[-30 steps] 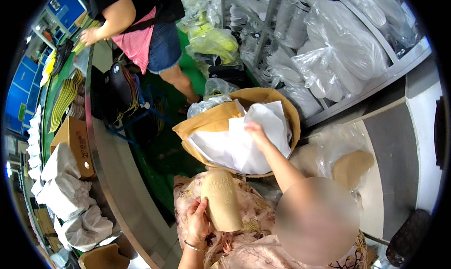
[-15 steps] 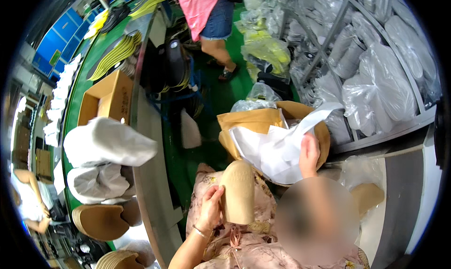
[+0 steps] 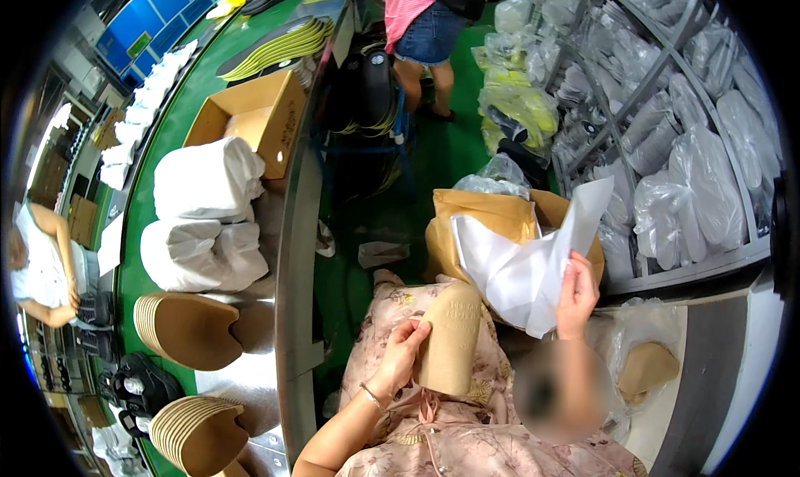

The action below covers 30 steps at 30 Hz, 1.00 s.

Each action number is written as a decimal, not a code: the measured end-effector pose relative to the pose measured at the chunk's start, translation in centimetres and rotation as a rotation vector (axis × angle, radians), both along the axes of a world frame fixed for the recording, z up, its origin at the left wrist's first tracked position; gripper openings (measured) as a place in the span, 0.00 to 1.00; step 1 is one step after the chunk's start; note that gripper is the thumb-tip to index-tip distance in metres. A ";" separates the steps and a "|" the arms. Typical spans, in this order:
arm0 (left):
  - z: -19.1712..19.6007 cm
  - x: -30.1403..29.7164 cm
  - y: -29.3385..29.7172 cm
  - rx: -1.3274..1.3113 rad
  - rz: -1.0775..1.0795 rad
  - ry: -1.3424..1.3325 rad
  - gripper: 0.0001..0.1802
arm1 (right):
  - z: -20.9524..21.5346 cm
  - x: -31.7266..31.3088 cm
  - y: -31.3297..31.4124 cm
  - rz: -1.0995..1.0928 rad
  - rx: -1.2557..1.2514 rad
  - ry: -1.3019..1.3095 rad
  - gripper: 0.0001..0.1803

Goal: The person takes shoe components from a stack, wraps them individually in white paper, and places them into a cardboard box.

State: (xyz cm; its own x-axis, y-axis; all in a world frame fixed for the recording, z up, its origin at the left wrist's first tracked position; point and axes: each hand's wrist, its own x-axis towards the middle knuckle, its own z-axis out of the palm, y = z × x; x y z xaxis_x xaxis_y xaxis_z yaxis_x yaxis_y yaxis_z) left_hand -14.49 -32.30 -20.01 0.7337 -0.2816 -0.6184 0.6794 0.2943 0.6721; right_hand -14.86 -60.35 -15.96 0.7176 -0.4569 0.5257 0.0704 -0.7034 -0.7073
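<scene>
My left hand pinches the left edge of a beige, curved, round-ended piece, like a moulded shoe insert, held upright over my lap. On the right, my right hand grips the edge of a large white paper sheet and lifts its right corner. The sheet drapes over the front of an open brown paper-lined container in front of my knees. What lies inside is mostly hidden by the sheet. A blurred round patch covers part of my right forearm.
At left on the metal-edged bench stand nested brown curved pieces, white wrapped bundles and a cardboard box. A rack of bagged grey insoles stands at right. Another person stands ahead in the aisle; a second person is far left.
The whole view has shifted, so the bench and container appear farther right. The sheet's lifted corner stands more upright in my right hand. The person ahead has changed leg position.
</scene>
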 end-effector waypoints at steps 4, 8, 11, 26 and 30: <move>-0.5 -0.6 0.9 -0.018 0.014 0.060 0.08 | -0.2 0.5 -1.3 -0.014 -0.013 -0.004 0.07; -0.6 -0.3 1.4 -0.116 0.136 0.090 0.08 | -0.6 -0.3 1.5 0.104 0.344 0.102 0.06; 0.5 1.5 3.4 -0.128 0.269 0.021 0.08 | 0.9 -1.1 5.1 0.393 0.474 0.290 0.06; -3.4 0.3 4.8 -0.232 0.376 -0.154 0.06 | 5.1 -2.4 20.1 0.927 -0.008 0.384 0.09; -5.9 -0.9 5.1 -0.310 0.374 -0.106 0.14 | 4.0 -3.8 21.8 1.013 -0.077 0.368 0.10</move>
